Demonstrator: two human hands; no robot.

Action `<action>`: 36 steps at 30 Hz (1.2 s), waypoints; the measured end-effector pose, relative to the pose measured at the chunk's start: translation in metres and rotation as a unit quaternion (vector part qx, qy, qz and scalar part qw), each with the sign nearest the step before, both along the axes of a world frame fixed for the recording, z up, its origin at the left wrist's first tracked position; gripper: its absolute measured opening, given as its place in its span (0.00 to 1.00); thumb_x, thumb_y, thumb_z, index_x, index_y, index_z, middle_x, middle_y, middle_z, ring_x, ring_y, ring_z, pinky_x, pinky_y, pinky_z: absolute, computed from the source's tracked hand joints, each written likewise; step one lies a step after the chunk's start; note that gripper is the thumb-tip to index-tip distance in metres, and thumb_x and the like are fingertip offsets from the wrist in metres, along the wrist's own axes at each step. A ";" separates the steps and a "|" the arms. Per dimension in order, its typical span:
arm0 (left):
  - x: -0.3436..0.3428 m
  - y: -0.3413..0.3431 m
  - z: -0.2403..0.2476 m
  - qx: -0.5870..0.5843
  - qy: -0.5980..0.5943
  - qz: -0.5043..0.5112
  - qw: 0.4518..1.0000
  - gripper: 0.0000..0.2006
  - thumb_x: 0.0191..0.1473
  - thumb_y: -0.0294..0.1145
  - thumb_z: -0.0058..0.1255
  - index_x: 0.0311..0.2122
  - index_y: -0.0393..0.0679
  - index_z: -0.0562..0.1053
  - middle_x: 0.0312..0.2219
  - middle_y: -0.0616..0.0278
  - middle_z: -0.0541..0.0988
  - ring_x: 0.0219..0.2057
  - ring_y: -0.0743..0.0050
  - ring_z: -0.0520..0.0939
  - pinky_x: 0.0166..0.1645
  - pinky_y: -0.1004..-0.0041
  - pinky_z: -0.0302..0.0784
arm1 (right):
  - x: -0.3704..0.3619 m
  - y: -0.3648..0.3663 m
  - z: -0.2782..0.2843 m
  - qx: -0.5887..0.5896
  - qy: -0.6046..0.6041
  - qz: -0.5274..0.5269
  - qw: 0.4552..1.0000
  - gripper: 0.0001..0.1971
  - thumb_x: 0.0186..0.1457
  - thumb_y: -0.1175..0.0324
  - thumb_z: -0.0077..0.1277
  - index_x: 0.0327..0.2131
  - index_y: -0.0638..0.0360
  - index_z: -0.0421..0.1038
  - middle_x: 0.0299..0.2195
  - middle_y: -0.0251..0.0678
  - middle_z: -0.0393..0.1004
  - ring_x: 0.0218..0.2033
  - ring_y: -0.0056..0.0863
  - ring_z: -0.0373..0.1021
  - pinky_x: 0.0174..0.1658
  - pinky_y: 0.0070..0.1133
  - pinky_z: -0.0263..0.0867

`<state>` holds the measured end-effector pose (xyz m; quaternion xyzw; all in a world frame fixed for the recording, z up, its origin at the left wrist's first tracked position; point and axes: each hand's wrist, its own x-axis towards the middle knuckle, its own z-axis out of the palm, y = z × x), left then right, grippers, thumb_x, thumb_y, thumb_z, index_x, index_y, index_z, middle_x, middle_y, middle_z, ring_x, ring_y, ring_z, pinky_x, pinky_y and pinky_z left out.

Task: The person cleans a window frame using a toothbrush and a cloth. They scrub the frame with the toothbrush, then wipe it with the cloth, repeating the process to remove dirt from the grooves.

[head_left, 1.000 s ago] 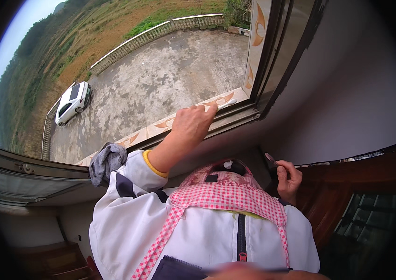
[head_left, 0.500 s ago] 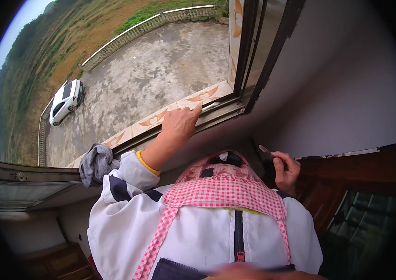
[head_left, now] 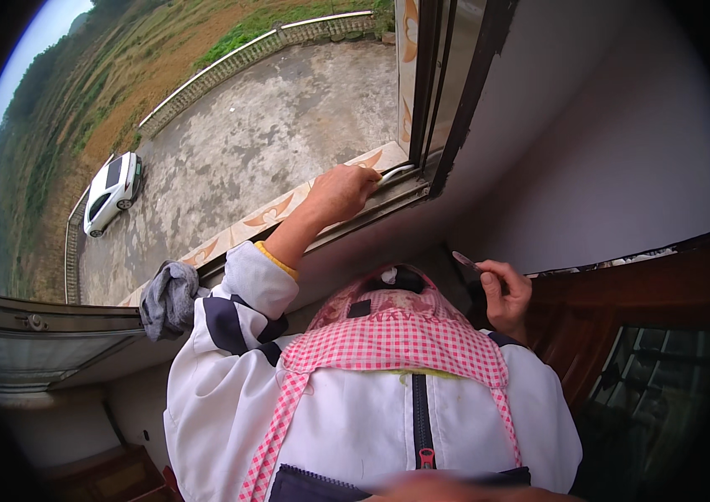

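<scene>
My left hand (head_left: 340,192) reaches out to the window sill track (head_left: 288,219) and is closed over a thin white curved piece (head_left: 394,171) lying in the track, close to the dark window frame (head_left: 437,100). My right hand (head_left: 505,294) is held up near my chest, below the sill and by the wall. It pinches a small flat-bladed tool (head_left: 464,260) whose tip points up and to the left. I wear a white jacket and a pink checked apron (head_left: 388,339).
A crumpled grey cloth (head_left: 169,297) lies on the sill at the left. An open window sash (head_left: 45,330) sticks out at the lower left. Dark wooden furniture (head_left: 623,309) stands at the right. Far below are a concrete yard and a white car (head_left: 111,192).
My left hand has slid a little along the sill toward the frame corner. My right hand stays raised with the tool. The view has shifted slightly.
</scene>
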<state>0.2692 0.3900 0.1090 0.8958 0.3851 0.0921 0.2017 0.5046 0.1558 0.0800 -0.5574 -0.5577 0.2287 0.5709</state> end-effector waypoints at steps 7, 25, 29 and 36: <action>-0.022 -0.016 0.011 0.010 -0.089 -0.021 0.996 0.11 0.58 0.31 0.51 0.44 0.40 0.78 0.29 0.45 0.81 0.29 0.46 0.81 0.34 0.60 0.75 | -0.001 -0.010 -0.002 -0.005 -0.010 -0.027 1.000 0.06 0.58 0.74 0.54 0.37 0.65 0.76 0.20 0.30 0.71 0.21 0.16 0.65 0.26 0.15 0.60; 0.013 -0.050 -0.026 0.124 0.132 0.056 0.982 0.22 0.55 0.31 0.46 0.57 0.55 0.68 0.27 0.56 0.79 0.29 0.52 0.82 0.31 0.57 0.76 | -0.009 -0.021 0.003 -0.010 -0.019 -0.051 0.998 0.06 0.59 0.74 0.53 0.37 0.67 0.75 0.20 0.28 0.69 0.21 0.13 0.62 0.26 0.15 0.57; -0.004 -0.040 -0.003 0.086 0.100 0.033 0.991 0.14 0.58 0.35 0.47 0.50 0.56 0.74 0.27 0.53 0.81 0.29 0.49 0.82 0.31 0.54 0.75 | -0.010 -0.020 0.001 0.002 -0.020 -0.050 0.999 0.06 0.59 0.73 0.53 0.36 0.67 0.74 0.20 0.26 0.67 0.22 0.12 0.60 0.26 0.14 0.56; 0.002 -0.043 -0.006 0.114 0.085 0.054 0.988 0.14 0.58 0.36 0.48 0.50 0.56 0.73 0.28 0.56 0.81 0.28 0.49 0.82 0.30 0.55 0.75 | -0.010 -0.018 0.002 -0.014 -0.026 -0.053 0.998 0.05 0.58 0.75 0.54 0.37 0.66 0.75 0.21 0.32 0.72 0.21 0.17 0.67 0.27 0.16 0.62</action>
